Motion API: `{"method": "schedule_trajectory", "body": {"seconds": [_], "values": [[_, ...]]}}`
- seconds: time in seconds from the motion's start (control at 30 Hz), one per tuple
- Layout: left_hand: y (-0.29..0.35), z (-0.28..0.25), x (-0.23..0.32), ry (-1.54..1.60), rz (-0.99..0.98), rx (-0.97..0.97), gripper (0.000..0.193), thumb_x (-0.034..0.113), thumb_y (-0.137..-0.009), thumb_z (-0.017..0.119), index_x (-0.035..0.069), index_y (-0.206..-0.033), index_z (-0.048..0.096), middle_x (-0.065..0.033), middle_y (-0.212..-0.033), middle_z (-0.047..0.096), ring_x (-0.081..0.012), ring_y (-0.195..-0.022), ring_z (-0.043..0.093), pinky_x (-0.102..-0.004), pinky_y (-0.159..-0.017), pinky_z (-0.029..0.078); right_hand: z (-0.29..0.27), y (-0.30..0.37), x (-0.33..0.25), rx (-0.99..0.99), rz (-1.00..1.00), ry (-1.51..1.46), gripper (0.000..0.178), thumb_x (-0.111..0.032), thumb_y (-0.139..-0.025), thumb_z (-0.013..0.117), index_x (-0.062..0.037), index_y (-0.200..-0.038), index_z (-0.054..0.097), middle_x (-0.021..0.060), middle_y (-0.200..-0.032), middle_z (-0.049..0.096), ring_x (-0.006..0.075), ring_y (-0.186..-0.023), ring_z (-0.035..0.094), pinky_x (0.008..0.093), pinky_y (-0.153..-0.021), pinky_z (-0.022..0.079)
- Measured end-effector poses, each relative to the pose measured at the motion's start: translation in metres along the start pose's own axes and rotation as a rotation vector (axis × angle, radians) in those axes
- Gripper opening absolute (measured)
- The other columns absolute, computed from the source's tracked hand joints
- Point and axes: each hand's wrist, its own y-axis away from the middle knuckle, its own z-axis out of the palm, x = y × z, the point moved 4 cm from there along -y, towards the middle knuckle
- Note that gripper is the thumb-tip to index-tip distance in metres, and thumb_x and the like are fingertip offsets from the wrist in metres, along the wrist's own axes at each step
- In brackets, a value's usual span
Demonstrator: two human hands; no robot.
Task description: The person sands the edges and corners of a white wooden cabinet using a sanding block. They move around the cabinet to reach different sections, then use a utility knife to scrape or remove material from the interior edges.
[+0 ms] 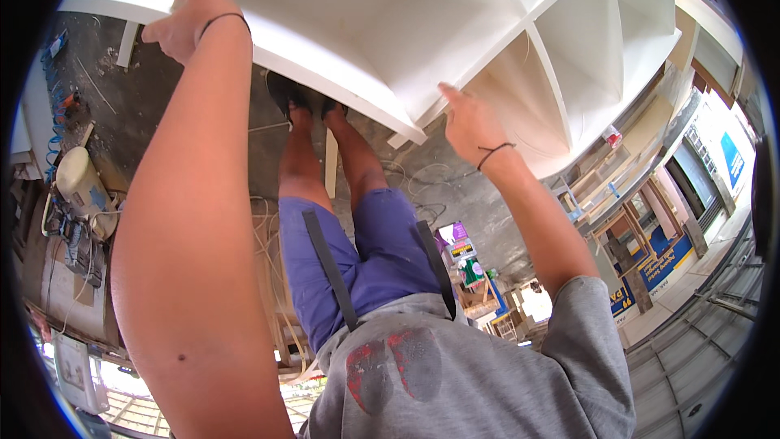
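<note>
A large white shelf unit [325, 61] with several box-shaped compartments fills the upper part of the view. My left hand [193, 20] is closed round its front edge at the upper left, fingers bent over the board and thumb below it. My right hand [477, 128] is at the corner where a divider meets the front edge. One finger stretches out and touches the white edge, while the other fingers are partly hidden. Nothing shows in the right hand. Dark bands circle both wrists.
My feet stand on a grey, stained floor [252, 142] under the unit's front edge. Loose cables [414, 187] lie to the right of my legs. A cream tank [81, 183] and blue coiled hose [57, 126] are at the left. Wooden frames [626, 232] stand at the right.
</note>
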Motion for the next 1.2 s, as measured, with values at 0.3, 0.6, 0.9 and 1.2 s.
{"method": "schedule_trajectory", "body": {"seconds": [0.3,0.6,0.9,1.2], "values": [[-0.002,-0.004,0.001,0.058,-0.039,-0.082,0.056,0.037,-0.089,0.046,-0.003,-0.125,0.033,-0.0257,-0.119,0.057,-0.039,-0.101,0.064,-0.048,-0.084,0.054,0.007,-0.002,-0.019,-0.11,0.073,-0.078,0.047,-0.008,-0.085,0.047,-0.0034,-0.132,0.052,0.0322,-0.11,0.06,0.0472,-0.104,0.06,0.0507,-0.091,0.048],[-0.002,-0.001,-0.003,0.111,-0.022,-0.17,0.054,0.034,-0.092,0.045,-0.004,-0.127,0.029,-0.0259,-0.119,0.057,-0.0382,-0.101,0.064,-0.0486,-0.082,0.054,0.015,0.0,-0.023,-0.096,0.167,-0.014,0.049,-0.006,-0.083,0.048,-0.0033,-0.132,0.053,0.0299,-0.104,0.064,0.0433,-0.103,0.061,0.0481,-0.088,0.05],[-0.011,0.005,-0.006,0.158,0.017,-0.186,0.052,0.036,-0.093,0.043,-0.004,-0.124,0.028,-0.0279,-0.119,0.056,-0.04,-0.1,0.064,-0.049,-0.081,0.055,0.021,0.002,-0.032,-0.155,0.203,0.019,0.044,-0.009,-0.084,0.048,-0.0052,-0.127,0.057,0.0277,-0.102,0.066,0.0433,-0.098,0.063,0.0463,-0.087,0.051],[-0.01,0.004,-0.008,0.224,-0.009,-0.218,0.049,0.029,-0.095,0.045,-0.002,-0.128,0.027,-0.0239,-0.12,0.052,-0.0404,-0.103,0.061,-0.0507,-0.084,0.054,-0.003,0.005,-0.016,-0.084,0.264,-0.367,0.044,-0.012,-0.088,0.047,-0.0063,-0.132,0.055,0.0208,-0.099,0.064,0.031,-0.097,0.061,0.0384,-0.087,0.048]]}}
